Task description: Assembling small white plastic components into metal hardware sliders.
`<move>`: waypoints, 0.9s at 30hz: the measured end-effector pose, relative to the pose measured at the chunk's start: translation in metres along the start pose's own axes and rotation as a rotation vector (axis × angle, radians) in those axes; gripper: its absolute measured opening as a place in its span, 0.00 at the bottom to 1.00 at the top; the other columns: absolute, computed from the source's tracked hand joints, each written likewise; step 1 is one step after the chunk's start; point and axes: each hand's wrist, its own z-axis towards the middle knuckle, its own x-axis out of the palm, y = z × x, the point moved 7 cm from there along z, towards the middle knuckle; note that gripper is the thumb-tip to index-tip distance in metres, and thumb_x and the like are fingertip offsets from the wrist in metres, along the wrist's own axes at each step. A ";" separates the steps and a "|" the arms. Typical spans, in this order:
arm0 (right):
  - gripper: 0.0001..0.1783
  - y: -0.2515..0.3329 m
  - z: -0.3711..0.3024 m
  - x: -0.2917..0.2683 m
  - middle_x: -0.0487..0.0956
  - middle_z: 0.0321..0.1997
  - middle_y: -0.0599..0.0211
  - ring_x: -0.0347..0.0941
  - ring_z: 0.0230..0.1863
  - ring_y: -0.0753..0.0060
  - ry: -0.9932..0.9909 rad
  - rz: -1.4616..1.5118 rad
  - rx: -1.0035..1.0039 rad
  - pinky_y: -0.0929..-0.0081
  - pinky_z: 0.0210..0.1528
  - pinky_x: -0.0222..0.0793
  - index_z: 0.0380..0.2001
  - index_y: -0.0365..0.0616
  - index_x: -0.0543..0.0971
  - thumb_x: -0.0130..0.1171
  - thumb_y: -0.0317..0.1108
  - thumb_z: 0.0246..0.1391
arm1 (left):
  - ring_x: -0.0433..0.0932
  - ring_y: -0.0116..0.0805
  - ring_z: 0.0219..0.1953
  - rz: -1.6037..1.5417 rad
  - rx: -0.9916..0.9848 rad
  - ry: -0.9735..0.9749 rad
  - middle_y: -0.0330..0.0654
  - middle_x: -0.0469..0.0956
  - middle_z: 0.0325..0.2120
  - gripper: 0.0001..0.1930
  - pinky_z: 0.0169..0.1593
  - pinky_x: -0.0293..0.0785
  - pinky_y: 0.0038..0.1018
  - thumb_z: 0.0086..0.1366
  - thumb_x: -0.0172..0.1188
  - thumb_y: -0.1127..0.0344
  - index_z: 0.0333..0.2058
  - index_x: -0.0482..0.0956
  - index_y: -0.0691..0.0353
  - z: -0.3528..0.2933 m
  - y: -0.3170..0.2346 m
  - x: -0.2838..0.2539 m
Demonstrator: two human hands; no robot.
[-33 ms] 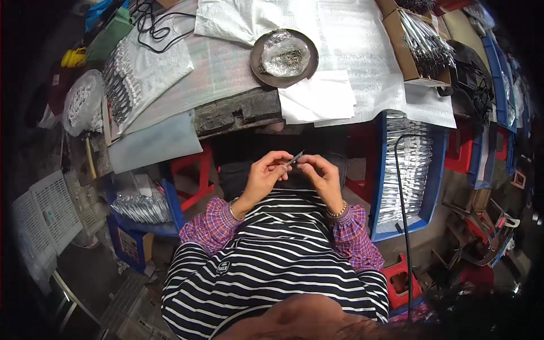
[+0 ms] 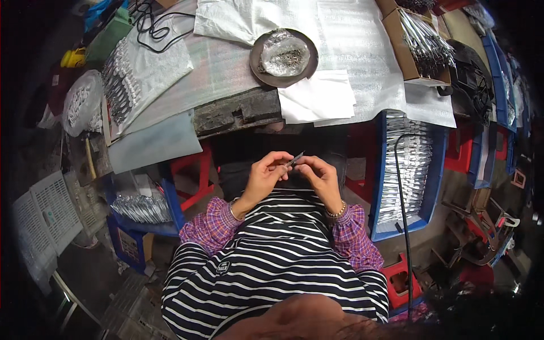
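Note:
In front of my striped apron, my left hand (image 2: 268,173) pinches a thin, dark grey metal piece (image 2: 297,159) between thumb and fingers. The piece is slim, tilted up to the right, and ends in a narrow tip; its exact kind is too small to tell. My right hand (image 2: 320,174) is closed beside it, with thumb and index fingertip meeting at the lower side of the same piece. Fingers cover part of it. Both hands are over my lap, just below the table's near edge.
A dark round plate (image 2: 311,72) on the table bears a plastic bag of small metal parts, near white paper sheets (image 2: 323,99). Blue bins (image 2: 429,207) of silvery parts stand either side. A cardboard box (image 2: 401,54) holds long metal pieces. A black cable (image 2: 403,198) hangs at right.
The thumb and index fingertip of my right hand have shifted very slightly against the thin piece. Everything else stays where it was.

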 end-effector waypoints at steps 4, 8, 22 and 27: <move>0.08 -0.005 0.000 0.005 0.78 0.29 0.70 0.72 0.30 0.82 0.008 0.060 0.078 0.85 0.33 0.67 0.35 0.34 0.78 0.54 0.26 0.54 | 0.72 0.21 0.28 -0.019 0.008 0.013 0.40 0.75 0.32 0.12 0.33 0.71 0.16 0.62 0.51 0.77 0.45 0.71 0.68 -0.001 -0.001 0.003; 0.08 -0.008 0.001 0.002 0.77 0.28 0.70 0.71 0.28 0.83 -0.001 0.033 0.106 0.85 0.31 0.66 0.34 0.33 0.78 0.54 0.27 0.55 | 0.72 0.21 0.28 -0.030 0.003 0.015 0.40 0.74 0.33 0.12 0.33 0.71 0.16 0.62 0.51 0.77 0.45 0.71 0.68 -0.001 -0.001 0.004; 0.06 0.022 0.004 0.002 0.77 0.19 0.60 0.73 0.18 0.71 -0.088 -0.346 -0.126 0.79 0.21 0.64 0.25 0.35 0.81 0.61 0.29 0.47 | 0.68 0.19 0.26 0.070 0.060 -0.013 0.36 0.72 0.29 0.08 0.30 0.67 0.15 0.61 0.52 0.79 0.40 0.73 0.68 -0.003 0.008 0.006; 0.06 0.010 0.003 0.000 0.79 0.22 0.63 0.74 0.22 0.79 -0.083 -0.280 -0.067 0.83 0.22 0.66 0.27 0.36 0.81 0.62 0.29 0.47 | 0.68 0.19 0.25 -0.013 0.020 -0.029 0.36 0.72 0.29 0.08 0.29 0.66 0.15 0.61 0.52 0.79 0.40 0.73 0.68 -0.002 0.007 0.008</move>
